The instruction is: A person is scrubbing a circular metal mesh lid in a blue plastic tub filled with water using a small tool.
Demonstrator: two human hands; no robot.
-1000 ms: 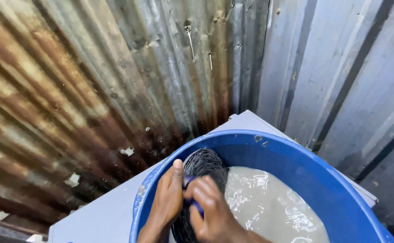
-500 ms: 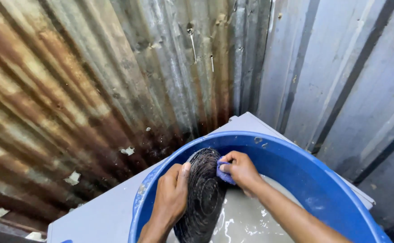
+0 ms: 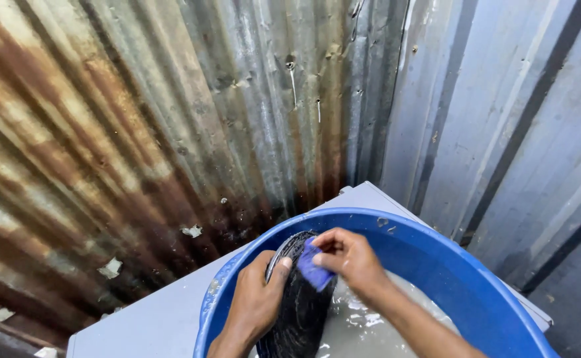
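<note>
Corrugated metal sheeting (image 3: 138,132) across the background: rusted brown toward the left, grey at the centre, meeting a cleaner grey ribbed panel (image 3: 516,113) at a corner on the right. Below, grey worktop (image 3: 151,325), its far corner reaching the wall junction, with small pale flakes of debris (image 3: 191,231) scattered along its far edge at the foot of the rusted sheeting. Large round blue plastic basin (image 3: 436,252) seated on the worktop, filling most of its right and near portion and cut off by the lower frame edge; cloudy, soapy water (image 3: 363,318) inside. Dark round ribbed object (image 3: 300,305), exact kind not determinable, standing on edge against the basin's left inner wall, lower part dipping toward the water. Left hand (image 3: 254,301) clasped around the left rim of the dark object, thumb on its upper face, holding it upright. Right hand (image 3: 350,258) closed in a pinch on a small purple scrub pad (image 3: 314,265), pad pressed against the upper face of the dark object, near its top edge. Right forearm extending across the water toward the lower right.
</note>
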